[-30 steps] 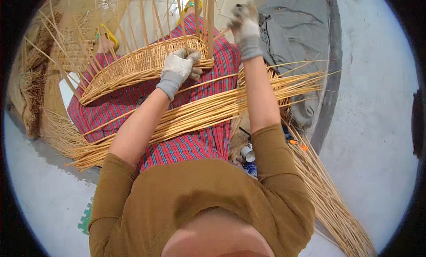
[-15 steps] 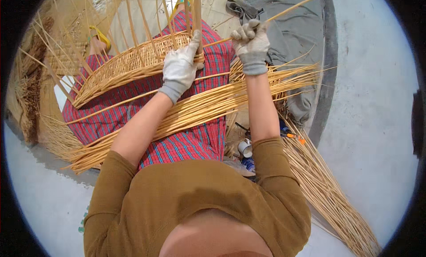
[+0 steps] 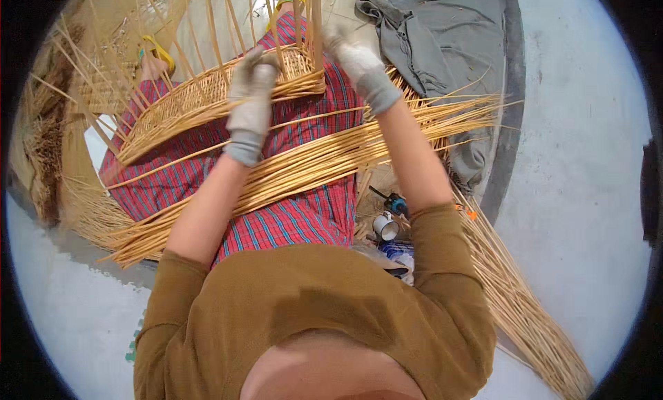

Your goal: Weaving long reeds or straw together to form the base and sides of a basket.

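Note:
A woven wicker basket base with a low rim [image 3: 155,127] and tall upright stakes lies over my red plaid cloth-covered lap [image 3: 283,224]. My left hand [image 3: 253,96], in a pale grey glove, is at the basket's near rim, right of its middle, with fingers smeared by motion. My right hand [image 3: 351,60], also gloved, hangs blurred just beyond the basket's right end, beside the tall stakes; I cannot make out what it holds. A long bundle of yellow rods [image 3: 311,151] lies across my lap beneath both forearms.
A grey cloth [image 3: 449,41] lies at right, with more long rods [image 3: 525,324] below it. A white enamel mug [image 3: 386,227] and a dark tool [image 3: 395,204] sit beside my right arm. Brown dried fibres [image 3: 48,144] and woven matting lie at left.
My left hand has moved left along the rim from the stakes. My right hand has swung up and leftward; the rod it held out to the upper right no longer shows there.

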The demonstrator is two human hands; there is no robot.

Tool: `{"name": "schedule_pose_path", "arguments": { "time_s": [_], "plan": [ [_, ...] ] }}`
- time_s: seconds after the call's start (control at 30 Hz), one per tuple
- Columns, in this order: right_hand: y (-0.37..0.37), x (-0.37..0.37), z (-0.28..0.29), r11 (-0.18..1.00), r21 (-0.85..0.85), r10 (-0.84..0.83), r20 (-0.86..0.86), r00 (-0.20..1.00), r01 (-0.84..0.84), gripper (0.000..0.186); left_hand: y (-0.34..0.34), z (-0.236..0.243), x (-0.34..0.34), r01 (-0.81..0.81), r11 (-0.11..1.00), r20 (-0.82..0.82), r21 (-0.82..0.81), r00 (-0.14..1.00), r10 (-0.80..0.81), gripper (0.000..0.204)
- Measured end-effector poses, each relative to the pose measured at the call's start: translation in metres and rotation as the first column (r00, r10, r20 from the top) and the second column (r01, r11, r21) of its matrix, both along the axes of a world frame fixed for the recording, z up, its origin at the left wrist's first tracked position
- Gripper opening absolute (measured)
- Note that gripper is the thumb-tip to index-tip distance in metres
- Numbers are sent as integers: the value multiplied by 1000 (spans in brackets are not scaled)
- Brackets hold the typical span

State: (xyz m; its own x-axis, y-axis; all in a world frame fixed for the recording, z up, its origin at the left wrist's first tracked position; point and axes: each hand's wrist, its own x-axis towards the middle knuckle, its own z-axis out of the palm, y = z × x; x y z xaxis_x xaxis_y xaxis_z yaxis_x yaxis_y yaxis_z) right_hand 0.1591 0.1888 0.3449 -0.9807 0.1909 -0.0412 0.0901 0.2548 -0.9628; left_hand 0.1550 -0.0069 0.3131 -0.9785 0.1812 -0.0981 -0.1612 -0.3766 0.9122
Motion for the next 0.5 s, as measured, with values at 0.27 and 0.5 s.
{"name": "schedule_pose_path", "arguments": {
  "time_s": [0.27, 0.5],
  "plan": [
    [-14, 3, -1, 956, 227, 74, 418, 905, -183, 51, -8, 59, -79, 250, 677, -157, -692, 863, -480, 41],
    [-68, 0, -66, 732, 563, -327, -203, 923, 383, 32, 91, 24, -150, 210, 791, -96, -574, 943, -320, 87]
  ]
}}
